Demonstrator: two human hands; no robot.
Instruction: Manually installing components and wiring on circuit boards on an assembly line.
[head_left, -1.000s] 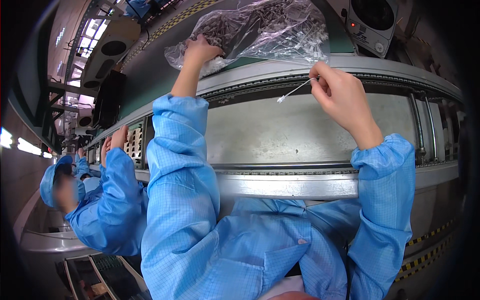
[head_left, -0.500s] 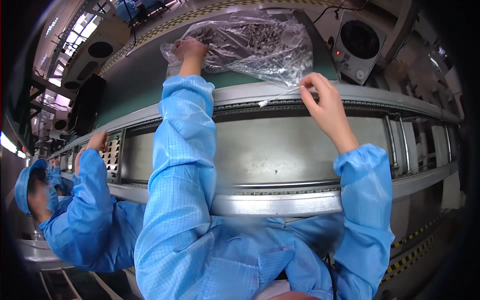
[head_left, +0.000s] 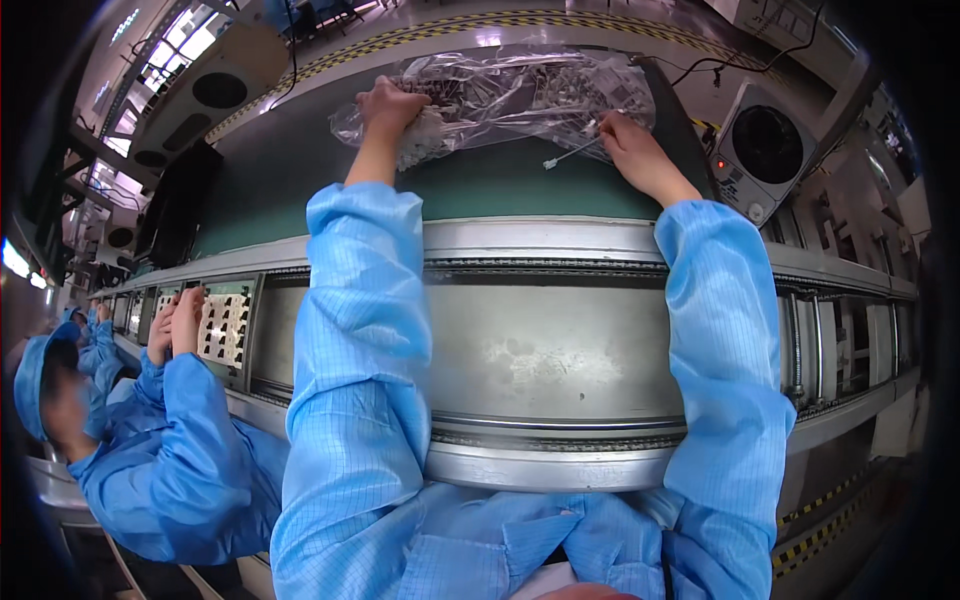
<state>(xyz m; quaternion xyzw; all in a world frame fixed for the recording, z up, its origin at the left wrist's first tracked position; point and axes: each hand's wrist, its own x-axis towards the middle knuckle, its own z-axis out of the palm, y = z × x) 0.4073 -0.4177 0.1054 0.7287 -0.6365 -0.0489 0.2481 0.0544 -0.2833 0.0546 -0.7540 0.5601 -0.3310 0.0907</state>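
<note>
A clear plastic bag (head_left: 500, 120) full of small pale parts with thin leads, perhaps wired connectors, lies on the green surface beyond the rail. My left hand (head_left: 392, 106) is closed on the bag's left end, its fingertips partly hidden by the film. At the bag's right end, my right hand (head_left: 638, 152) has its fingers pinched together. From that pinch a short grey wire with a white connector (head_left: 551, 163) sticks out to the left, lying over the green surface in front of the bag.
Nearer me runs a metal conveyor track (head_left: 550, 345) with chains along both sides. On the left, a co-worker in blue (head_left: 190, 470) has both hands at a panel with dark parts (head_left: 225, 325). A white fan unit (head_left: 765, 145) stands at the right, a black box (head_left: 182, 205) at the left.
The bag has shifted back from the rail, showing more green in front. My right hand has moved from above the rail to the bag's right end. My left hand stays on the bag.
</note>
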